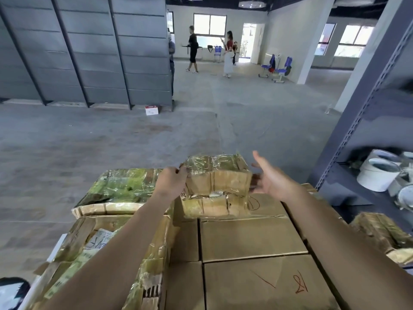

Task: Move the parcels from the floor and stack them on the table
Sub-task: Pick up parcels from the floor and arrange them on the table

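Forearms (125,233) outstretched, left hand (172,182) grips taped parcel (220,175) (right hand (273,181) splayed).

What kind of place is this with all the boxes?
Probably a warehouse or storeroom: taped cardboard parcels are stacked up, tall grey metal shelving stands at the right, and the floor is bare concrete.

Ppl (193,49), blue chairs (283,67), white buckets (377,175)

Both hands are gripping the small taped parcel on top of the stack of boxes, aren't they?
Not quite. Only the left hand grips the small taped parcel on top of the stack of boxes. The right hand is open at the parcel's right side, fingers spread. The head view shows this.
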The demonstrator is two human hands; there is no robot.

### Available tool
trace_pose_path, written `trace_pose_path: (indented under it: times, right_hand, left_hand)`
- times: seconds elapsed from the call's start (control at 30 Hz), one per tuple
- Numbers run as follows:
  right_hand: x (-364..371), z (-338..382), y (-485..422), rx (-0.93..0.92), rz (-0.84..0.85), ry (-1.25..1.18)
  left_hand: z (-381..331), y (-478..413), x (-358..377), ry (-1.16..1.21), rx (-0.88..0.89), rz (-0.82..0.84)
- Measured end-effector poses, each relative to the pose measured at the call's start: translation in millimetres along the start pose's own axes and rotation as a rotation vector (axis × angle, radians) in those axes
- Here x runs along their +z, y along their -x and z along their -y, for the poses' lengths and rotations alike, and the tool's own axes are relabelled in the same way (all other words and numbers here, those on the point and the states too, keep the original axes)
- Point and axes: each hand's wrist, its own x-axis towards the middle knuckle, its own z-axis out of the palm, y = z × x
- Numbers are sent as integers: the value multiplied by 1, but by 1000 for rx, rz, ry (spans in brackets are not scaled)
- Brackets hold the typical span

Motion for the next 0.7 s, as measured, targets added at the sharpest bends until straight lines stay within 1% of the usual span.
trace_pose_path:
  times: [0.1, 0.13, 0.17, 0.2, 0.27, 0.3, 0.37, 0.43, 0.53, 0.6, 0.63, 0.7]
  right_hand:
    - [1, -12, 1, -145, 190, 224]
    - [3, -15, 1, -186, 215, 291]
    - [2, -20, -2, -213, 191, 356]
    - [4, -22, -4, -227, 122, 421]
    - [8, -27, -12, -215, -87, 517]
    - [12, -27, -14, -205, -178, 549]
    - [19, -25, -18, -196, -293, 600]
    - [27, -22, -18, -181, -325, 567]
    - [45, -22, -12, -87, -246, 544]
    - [52, -26, -11, -9, -146, 458]
    - [54, -27, -11, 23, -118, 418]
    - [56, -24, -13, 12, -111, 417]
  left_hand:
    - [-2, -6, 0, 22, -101, -34]
    - [-4, -7, 0, 35, -128, -35]
    - [-5, -8, -1, 58, -147, -32]
    - [-7, -9, -2, 95, -163, -23]
    - [-7, -11, -6, 191, -163, -2]
    - [-6, -13, -8, 205, -134, 15]
    - [-4, -11, -11, 161, -53, 76]
    - [0, -8, -13, 79, -16, 171]
    - [12, -5, -16, -93, -7, 266]
    - [21, -5, -18, -207, 10, 284]
    - [24, -5, -21, -220, 18, 278]
    - [28, -5, -24, -233, 58, 274]
